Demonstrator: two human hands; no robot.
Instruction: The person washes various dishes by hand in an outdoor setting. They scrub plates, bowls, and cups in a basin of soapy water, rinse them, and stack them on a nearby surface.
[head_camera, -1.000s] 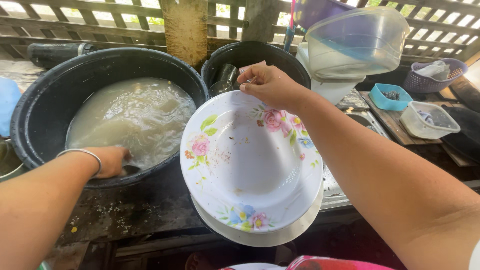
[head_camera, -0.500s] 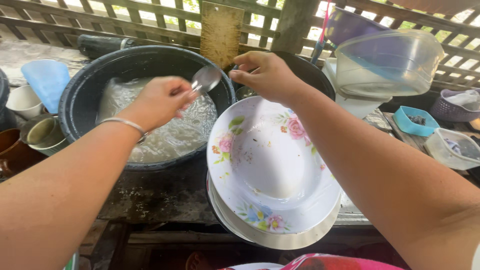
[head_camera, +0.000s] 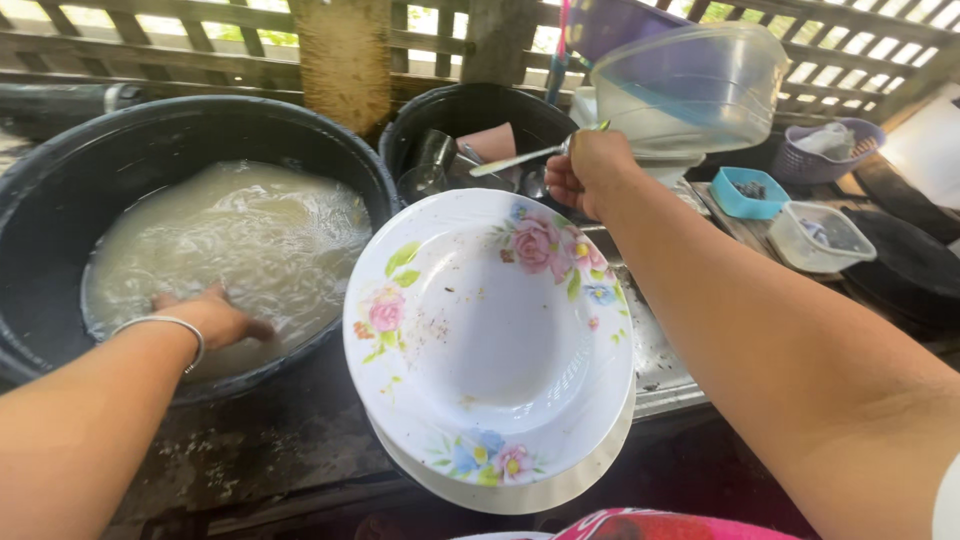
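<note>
My right hand (head_camera: 590, 170) grips the top rim of a stack of white plates with flower prints (head_camera: 490, 340), tilted to face me, and also pinches a metal spoon (head_camera: 520, 157) whose handle points left over the smaller black bucket (head_camera: 470, 110). My left hand (head_camera: 210, 315), with a silver bangle on the wrist, reaches into the cloudy water of the big black basin (head_camera: 60, 190). Its fingers are spread at the water's surface and hold nothing that I can see.
The smaller black bucket holds glasses and a pink cup. A clear plastic tub (head_camera: 690, 85) stands behind my right hand. A blue tray (head_camera: 755, 190), a clear box (head_camera: 820, 235) and a purple basket (head_camera: 830, 150) sit at right. A wooden lattice wall (head_camera: 200, 40) runs along the back.
My left hand lifted the spoon out of the water and passed it to my right hand, then went back into the basin. The plates stayed in my right hand.
</note>
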